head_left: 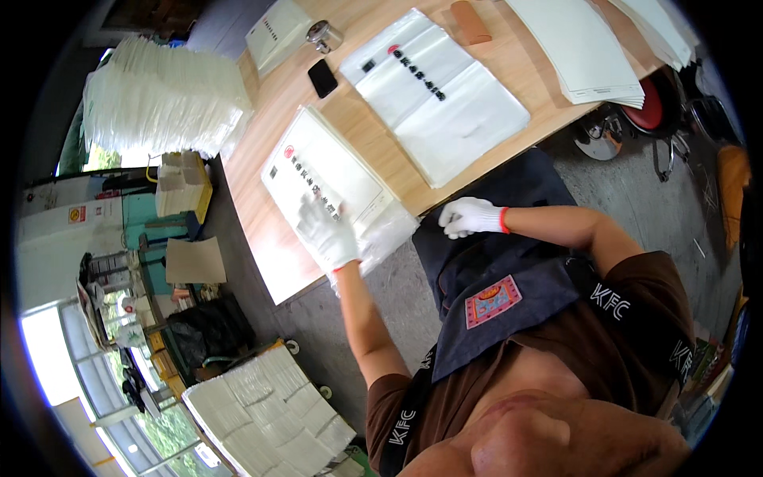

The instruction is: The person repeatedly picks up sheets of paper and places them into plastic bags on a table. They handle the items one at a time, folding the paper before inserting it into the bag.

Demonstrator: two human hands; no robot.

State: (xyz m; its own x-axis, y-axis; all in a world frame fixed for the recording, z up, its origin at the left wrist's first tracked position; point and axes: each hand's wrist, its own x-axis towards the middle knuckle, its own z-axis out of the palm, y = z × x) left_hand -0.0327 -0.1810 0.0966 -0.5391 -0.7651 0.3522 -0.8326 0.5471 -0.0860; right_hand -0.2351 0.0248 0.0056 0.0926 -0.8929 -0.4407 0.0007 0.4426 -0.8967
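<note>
My left hand (327, 230), in a white knit glove with a red cuff, lies with fingers stretched out on a printed sheet in a clear plastic bag (350, 171), at the near left part of the table. The sheet carries dark print and a red mark, and loose plastic crinkles at its near end. My right hand (474, 218), gloved the same way, rests over my dark apron (501, 262) just off the table edge. Its fingers are curled in, and nothing shows in them. Right of the bagged sheet lies a pile of flat clear printed bags (441, 103).
On the wooden table (246, 187) are a black phone (323, 79), a metal-lidded jar (324, 36), a white paper stack (276, 36), a brown block (470, 22) and large sheets (580, 52). Wrapped stacks (167, 95) rise at the left; a loaded pallet (270, 413) stands lower left.
</note>
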